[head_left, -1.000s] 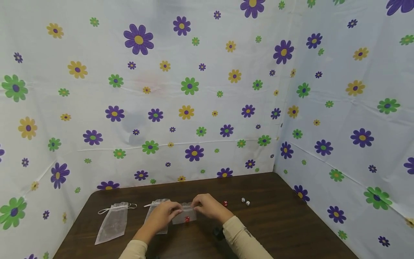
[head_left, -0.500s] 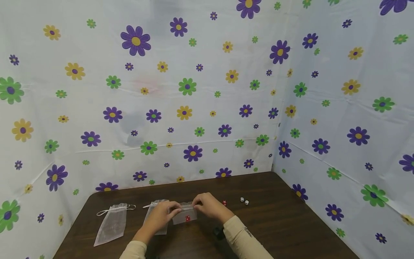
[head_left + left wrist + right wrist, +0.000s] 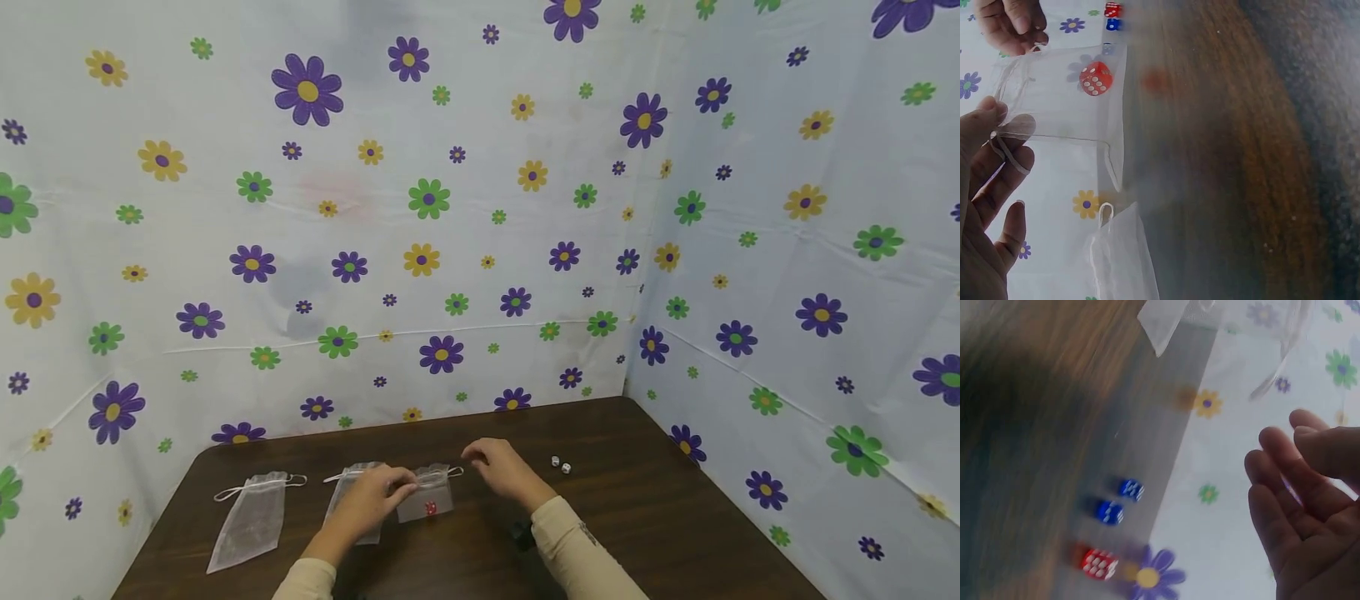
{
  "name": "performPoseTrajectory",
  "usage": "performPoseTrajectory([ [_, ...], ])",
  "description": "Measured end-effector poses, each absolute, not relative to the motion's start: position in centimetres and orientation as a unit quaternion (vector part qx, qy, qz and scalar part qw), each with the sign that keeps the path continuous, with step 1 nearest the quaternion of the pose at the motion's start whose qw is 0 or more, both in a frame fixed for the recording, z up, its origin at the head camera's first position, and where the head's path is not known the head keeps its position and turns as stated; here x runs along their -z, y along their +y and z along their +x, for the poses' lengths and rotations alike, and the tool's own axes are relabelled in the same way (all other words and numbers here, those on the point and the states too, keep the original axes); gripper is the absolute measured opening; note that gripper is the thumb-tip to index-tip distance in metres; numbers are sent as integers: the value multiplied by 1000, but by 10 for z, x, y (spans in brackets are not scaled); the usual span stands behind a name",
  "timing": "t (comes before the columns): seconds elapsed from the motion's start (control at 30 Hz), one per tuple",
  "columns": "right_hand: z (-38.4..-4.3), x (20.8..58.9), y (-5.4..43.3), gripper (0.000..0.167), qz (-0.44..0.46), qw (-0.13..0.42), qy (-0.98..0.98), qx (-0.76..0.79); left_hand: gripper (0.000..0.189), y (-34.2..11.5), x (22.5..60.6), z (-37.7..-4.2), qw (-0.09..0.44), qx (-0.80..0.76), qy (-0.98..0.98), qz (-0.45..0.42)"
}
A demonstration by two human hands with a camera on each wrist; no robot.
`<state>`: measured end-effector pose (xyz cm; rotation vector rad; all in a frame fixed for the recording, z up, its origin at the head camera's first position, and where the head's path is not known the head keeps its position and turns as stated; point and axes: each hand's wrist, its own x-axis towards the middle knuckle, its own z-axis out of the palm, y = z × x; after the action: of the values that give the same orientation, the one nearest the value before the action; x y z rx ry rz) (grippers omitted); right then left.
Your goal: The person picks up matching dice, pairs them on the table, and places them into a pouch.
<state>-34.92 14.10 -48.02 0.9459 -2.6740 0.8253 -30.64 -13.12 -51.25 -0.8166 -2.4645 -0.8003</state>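
My left hand (image 3: 371, 496) pinches the gathered top of a sheer white drawstring bag (image 3: 444, 498) between thumb and finger. Inside it lies a red die (image 3: 1096, 79) with white dots, seen through the mesh. The left wrist view shows the bag's cord (image 3: 1013, 159) hanging by my fingers. Just off the bag's other side, my right hand (image 3: 504, 471) holds nothing, its fingers loosely bent. A cord loop (image 3: 457, 472) sticks out from the bag near those fingertips. In the right wrist view, two blue dice (image 3: 1110, 512) and another red die (image 3: 1099, 564) sit on the table near this hand.
To the left, a second sheer bag (image 3: 251, 521) lies flat with its cord loops out. Another bag (image 3: 369, 533) is partly covered by my left hand. Two whitish dice (image 3: 560, 465) rest farther right on the dark wooden table (image 3: 637, 500). Flowered cloth (image 3: 480, 208) hangs behind.
My right hand has let go of the bag's top and moved away to the right, uncovering the cord loop. My left hand keeps its pinch on the bag.
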Motion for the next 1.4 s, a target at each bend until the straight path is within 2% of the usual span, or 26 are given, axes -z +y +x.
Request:
performPoseTrajectory([
  [0.27,-373,493,192,20,196,142,-918,-315,6,-133,515,-307,226,305,-876,-298],
  [0.37,-380,497,210,22,168,123,-927,-313,6,-134,516,-308,228,307,-874,-299],
  [0.53,-387,510,222,27,170,55,-942,-285,4,-138,515,-309,203,307,-881,-299],
  [0.67,-390,519,218,26,187,36,-941,-279,4,-138,514,-310,184,311,-883,-299],
  [0.9,-392,525,202,18,207,34,-942,-261,3,-139,514,-307,187,311,-885,-291],
  [1.4,-393,525,194,5,190,58,-951,-237,6,-138,514,-307,192,314,-884,-289],
])
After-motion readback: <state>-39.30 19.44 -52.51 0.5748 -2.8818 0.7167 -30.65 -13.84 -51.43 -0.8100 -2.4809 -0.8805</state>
